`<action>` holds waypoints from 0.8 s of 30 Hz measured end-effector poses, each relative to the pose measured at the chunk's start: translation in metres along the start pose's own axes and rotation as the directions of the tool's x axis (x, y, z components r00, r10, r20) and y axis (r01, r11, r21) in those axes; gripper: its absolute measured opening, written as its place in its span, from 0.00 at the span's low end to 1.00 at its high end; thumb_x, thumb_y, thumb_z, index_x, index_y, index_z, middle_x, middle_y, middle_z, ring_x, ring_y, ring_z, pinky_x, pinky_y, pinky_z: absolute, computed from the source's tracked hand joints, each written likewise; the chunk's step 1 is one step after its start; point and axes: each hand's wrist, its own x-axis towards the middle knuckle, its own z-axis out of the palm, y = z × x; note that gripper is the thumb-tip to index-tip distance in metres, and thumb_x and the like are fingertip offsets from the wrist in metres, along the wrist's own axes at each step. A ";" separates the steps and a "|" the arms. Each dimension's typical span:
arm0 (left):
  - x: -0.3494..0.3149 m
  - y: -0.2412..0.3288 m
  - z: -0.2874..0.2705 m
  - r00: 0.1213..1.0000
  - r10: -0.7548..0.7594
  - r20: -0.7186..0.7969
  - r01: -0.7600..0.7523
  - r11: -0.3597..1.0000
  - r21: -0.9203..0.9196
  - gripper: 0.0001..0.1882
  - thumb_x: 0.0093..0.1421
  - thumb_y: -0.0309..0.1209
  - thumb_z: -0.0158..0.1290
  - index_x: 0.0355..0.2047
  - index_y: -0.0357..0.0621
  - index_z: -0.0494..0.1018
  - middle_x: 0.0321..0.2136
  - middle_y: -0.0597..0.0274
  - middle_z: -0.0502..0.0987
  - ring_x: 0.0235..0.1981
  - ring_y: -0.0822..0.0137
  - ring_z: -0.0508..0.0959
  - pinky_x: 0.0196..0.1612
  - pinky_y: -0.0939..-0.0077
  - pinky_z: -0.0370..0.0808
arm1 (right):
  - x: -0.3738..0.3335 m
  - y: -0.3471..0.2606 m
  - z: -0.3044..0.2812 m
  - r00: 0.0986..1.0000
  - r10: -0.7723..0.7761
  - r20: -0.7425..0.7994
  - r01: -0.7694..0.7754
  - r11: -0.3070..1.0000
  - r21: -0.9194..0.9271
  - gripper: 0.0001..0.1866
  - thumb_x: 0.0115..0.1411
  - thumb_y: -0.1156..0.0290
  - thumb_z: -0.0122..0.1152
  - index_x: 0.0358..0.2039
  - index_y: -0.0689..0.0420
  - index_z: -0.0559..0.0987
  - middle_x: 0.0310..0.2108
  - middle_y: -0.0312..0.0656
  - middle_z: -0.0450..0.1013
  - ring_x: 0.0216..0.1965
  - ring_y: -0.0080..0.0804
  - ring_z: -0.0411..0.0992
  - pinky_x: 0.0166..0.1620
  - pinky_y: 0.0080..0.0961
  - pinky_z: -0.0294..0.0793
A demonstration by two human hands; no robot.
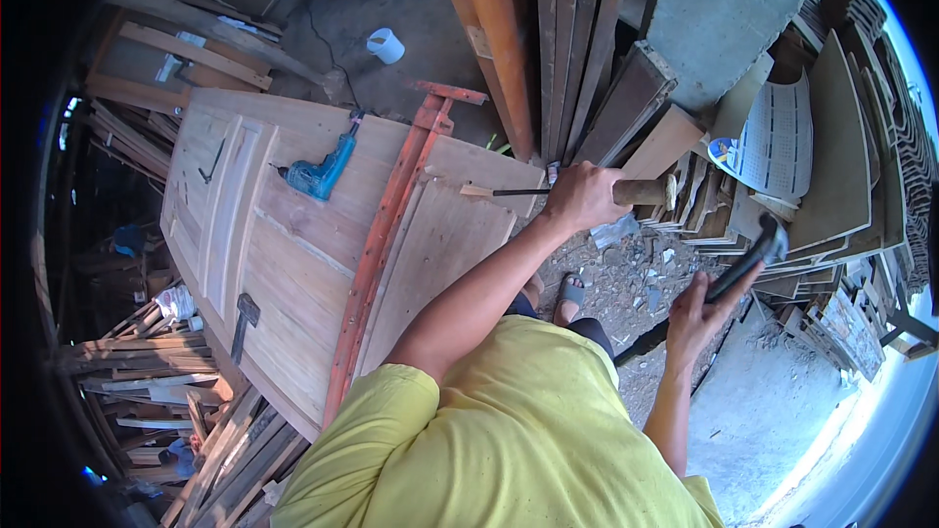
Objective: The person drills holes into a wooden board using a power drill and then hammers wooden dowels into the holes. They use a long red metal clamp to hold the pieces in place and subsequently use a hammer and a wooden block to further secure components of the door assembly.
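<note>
My left hand is closed around a chisel with a thick wooden handle. Its dark, thin blade points left, with the tip at a small light piece of wood by the edge of a wooden door panel. In my right hand is a hammer, gripped by its black handle, its metal head raised to the right of the chisel and apart from it. An orange-red bar clamp lies across the panel, left of my left forearm.
On the panel rest a blue power drill, another hammer and a thin dark tool. Long boards stand upright beyond. Stacked sheets with a calendar sheet lean at right. Scrap wood lies left; a white bucket sits behind.
</note>
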 end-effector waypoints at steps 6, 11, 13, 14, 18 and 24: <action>-0.013 -0.003 0.009 0.999 -0.005 0.042 0.002 0.998 0.060 0.17 0.49 0.44 0.72 0.33 0.46 0.86 0.26 0.44 0.84 0.33 0.42 0.87 0.39 0.50 0.84 | 0.005 -0.016 0.008 0.917 0.200 0.346 -0.129 0.967 -0.220 0.46 0.71 0.83 0.53 0.84 0.37 0.50 0.25 0.29 0.68 0.15 0.13 0.60 0.16 0.18 0.61; -0.001 -0.002 0.007 1.000 0.003 0.005 -0.003 1.000 -0.013 0.16 0.49 0.43 0.72 0.32 0.46 0.85 0.26 0.44 0.84 0.33 0.42 0.87 0.40 0.50 0.84 | -0.004 -0.004 0.015 0.963 0.148 0.224 -0.113 0.980 -0.164 0.47 0.71 0.84 0.52 0.84 0.35 0.51 0.24 0.30 0.67 0.15 0.14 0.61 0.16 0.17 0.61; -0.001 -0.006 0.005 1.000 -0.011 0.015 0.011 1.000 -0.006 0.17 0.50 0.43 0.72 0.33 0.46 0.85 0.27 0.45 0.85 0.33 0.42 0.87 0.40 0.50 0.84 | -0.001 -0.002 0.006 0.852 0.250 0.460 -0.099 0.940 -0.326 0.46 0.70 0.84 0.53 0.83 0.35 0.53 0.24 0.30 0.67 0.16 0.14 0.62 0.17 0.17 0.62; -0.002 -0.007 0.003 1.000 -0.023 0.015 0.023 1.000 0.000 0.17 0.50 0.44 0.72 0.33 0.46 0.85 0.27 0.46 0.85 0.33 0.42 0.87 0.40 0.51 0.84 | 0.004 -0.004 0.004 0.867 0.234 0.440 -0.112 0.952 -0.285 0.46 0.70 0.84 0.53 0.83 0.36 0.53 0.24 0.30 0.67 0.16 0.14 0.61 0.17 0.17 0.62; -0.002 -0.007 0.004 1.000 -0.013 0.013 0.013 1.000 0.019 0.17 0.50 0.43 0.73 0.34 0.46 0.86 0.28 0.46 0.86 0.34 0.43 0.87 0.41 0.51 0.84 | 0.004 -0.012 0.001 0.948 0.231 0.220 -0.224 0.973 -0.059 0.47 0.70 0.85 0.51 0.83 0.33 0.54 0.32 0.33 0.74 0.21 0.13 0.63 0.23 0.17 0.64; -0.013 -0.039 -0.018 0.990 -0.112 0.090 0.100 0.987 0.123 0.18 0.51 0.46 0.72 0.36 0.47 0.87 0.30 0.45 0.87 0.35 0.44 0.88 0.44 0.51 0.85 | 0.000 0.012 -0.004 0.776 0.338 0.533 -0.082 0.891 -0.447 0.49 0.66 0.85 0.55 0.83 0.37 0.54 0.50 0.42 0.80 0.22 0.20 0.68 0.27 0.25 0.72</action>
